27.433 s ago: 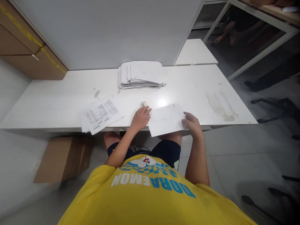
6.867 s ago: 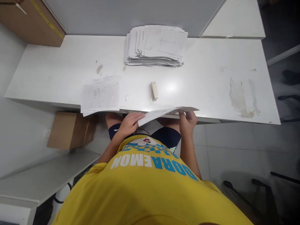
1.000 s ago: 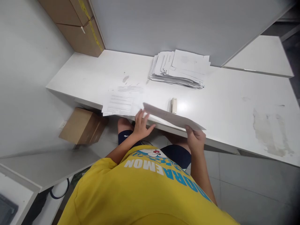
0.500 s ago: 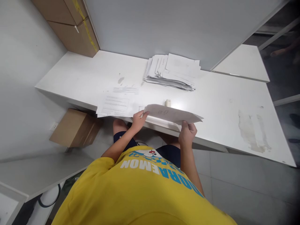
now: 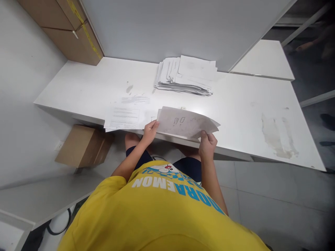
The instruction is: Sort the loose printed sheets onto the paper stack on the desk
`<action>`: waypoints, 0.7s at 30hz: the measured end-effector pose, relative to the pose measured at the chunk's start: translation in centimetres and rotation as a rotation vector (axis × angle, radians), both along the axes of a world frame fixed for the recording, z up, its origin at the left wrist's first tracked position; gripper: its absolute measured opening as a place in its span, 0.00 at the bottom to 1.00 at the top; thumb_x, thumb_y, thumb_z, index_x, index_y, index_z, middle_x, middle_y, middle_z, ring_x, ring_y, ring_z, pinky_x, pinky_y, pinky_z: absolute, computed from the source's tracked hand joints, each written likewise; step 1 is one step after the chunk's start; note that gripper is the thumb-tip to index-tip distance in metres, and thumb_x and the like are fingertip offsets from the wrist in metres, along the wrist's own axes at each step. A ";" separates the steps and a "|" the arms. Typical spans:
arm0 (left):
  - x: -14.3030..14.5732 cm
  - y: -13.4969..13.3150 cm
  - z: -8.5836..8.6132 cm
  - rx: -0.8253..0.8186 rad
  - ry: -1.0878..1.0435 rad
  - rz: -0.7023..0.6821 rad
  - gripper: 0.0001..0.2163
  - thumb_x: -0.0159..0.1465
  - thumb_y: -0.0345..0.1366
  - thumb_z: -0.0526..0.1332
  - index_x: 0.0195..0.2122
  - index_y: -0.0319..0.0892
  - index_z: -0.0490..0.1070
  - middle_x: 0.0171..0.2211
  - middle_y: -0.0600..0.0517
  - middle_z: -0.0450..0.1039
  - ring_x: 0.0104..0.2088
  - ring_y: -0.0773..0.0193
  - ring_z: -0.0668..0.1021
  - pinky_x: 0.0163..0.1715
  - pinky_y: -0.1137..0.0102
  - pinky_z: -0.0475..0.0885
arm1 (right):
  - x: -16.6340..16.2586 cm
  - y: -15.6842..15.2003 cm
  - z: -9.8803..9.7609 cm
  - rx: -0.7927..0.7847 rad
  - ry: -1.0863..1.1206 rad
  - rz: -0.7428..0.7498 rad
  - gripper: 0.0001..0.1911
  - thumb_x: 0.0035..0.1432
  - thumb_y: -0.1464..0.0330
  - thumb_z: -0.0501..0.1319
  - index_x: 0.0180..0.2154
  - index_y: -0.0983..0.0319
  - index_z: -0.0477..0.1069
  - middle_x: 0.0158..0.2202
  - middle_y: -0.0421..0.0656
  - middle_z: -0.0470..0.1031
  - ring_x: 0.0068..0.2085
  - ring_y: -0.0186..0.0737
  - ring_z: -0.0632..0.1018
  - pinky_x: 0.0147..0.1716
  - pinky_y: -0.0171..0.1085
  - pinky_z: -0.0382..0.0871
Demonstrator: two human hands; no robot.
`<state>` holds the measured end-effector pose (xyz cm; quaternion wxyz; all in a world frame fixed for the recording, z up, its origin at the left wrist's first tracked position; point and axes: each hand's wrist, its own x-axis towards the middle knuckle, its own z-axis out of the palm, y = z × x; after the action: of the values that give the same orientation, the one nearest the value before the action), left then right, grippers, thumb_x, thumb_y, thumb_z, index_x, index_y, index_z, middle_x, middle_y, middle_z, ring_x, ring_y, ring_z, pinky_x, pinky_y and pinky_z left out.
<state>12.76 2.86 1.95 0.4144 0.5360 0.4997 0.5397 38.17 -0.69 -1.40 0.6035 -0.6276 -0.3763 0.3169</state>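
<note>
White, thin, printed paper sheets (image 5: 183, 122) are hanging tilted above the smooth white surface (image 5: 238, 108), the bare left hand (image 5: 150, 132), free a second ago, now pinching their left edge while the bare right hand (image 5: 208, 143) is pinching the right, making the hold two-handed.

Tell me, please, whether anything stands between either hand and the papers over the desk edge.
Nothing visible does: the left hand grips the papers at the left, and the right hand pinches their near edge at right. A pale object shows beyond their far edge, clear of both hands.
</note>
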 end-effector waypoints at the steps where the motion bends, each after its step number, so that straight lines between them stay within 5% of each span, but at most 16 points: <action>1: 0.1 0.0 -0.1 0.004 -0.014 0.000 0.29 0.60 0.65 0.57 0.19 0.43 0.58 0.19 0.56 0.55 0.23 0.68 0.62 0.27 0.71 0.63 | 0.2 0.0 0.0 0.008 0.003 -0.006 0.19 0.52 0.52 0.64 0.28 0.63 0.74 0.30 0.40 0.73 0.39 0.41 0.73 0.43 0.40 0.68; 4: 0.4 -0.2 -0.4 0.008 -0.049 -0.014 0.26 0.63 0.62 0.56 0.24 0.42 0.68 0.23 0.53 0.67 0.28 0.64 0.72 0.34 0.70 0.70 | 0.5 0.2 0.1 0.073 0.004 -0.008 0.16 0.51 0.55 0.65 0.30 0.62 0.76 0.33 0.42 0.76 0.42 0.43 0.75 0.48 0.44 0.68; 7: 0.6 0.0 -0.8 -0.001 -0.041 -0.065 0.24 0.67 0.59 0.54 0.38 0.42 0.76 0.37 0.48 0.78 0.43 0.58 0.79 0.49 0.65 0.72 | 0.7 0.4 0.0 0.114 0.006 0.038 0.14 0.51 0.57 0.65 0.32 0.61 0.77 0.36 0.43 0.77 0.44 0.44 0.76 0.50 0.45 0.68; 11: 0.9 0.6 -2.1 0.032 0.025 -0.089 0.26 0.66 0.58 0.55 0.53 0.43 0.74 0.55 0.45 0.75 0.58 0.55 0.74 0.60 0.62 0.67 | 0.2 0.0 -0.5 0.042 0.095 0.026 0.16 0.47 0.57 0.67 0.34 0.61 0.75 0.35 0.42 0.78 0.43 0.43 0.76 0.49 0.45 0.69; 16: 1.3 0.7 -3.1 0.033 0.081 -0.072 0.26 0.66 0.56 0.56 0.55 0.42 0.71 0.54 0.42 0.75 0.56 0.54 0.76 0.56 0.61 0.70 | -1.1 -1.4 -0.1 0.102 0.179 0.029 0.19 0.49 0.59 0.68 0.42 0.61 0.73 0.40 0.43 0.77 0.47 0.43 0.75 0.52 0.43 0.68; 21: 1.9 -0.2 -2.7 -0.019 0.034 -0.013 0.15 0.68 0.45 0.58 0.50 0.42 0.73 0.48 0.44 0.78 0.49 0.56 0.79 0.51 0.64 0.73 | -1.5 -1.9 0.0 0.198 0.187 0.003 0.16 0.50 0.59 0.66 0.39 0.59 0.71 0.38 0.41 0.74 0.46 0.42 0.76 0.52 0.43 0.67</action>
<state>14.64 2.70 -0.76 0.4145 0.5444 0.5084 0.5229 36.70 -2.57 -1.39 0.6945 -0.5320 -0.3487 0.3363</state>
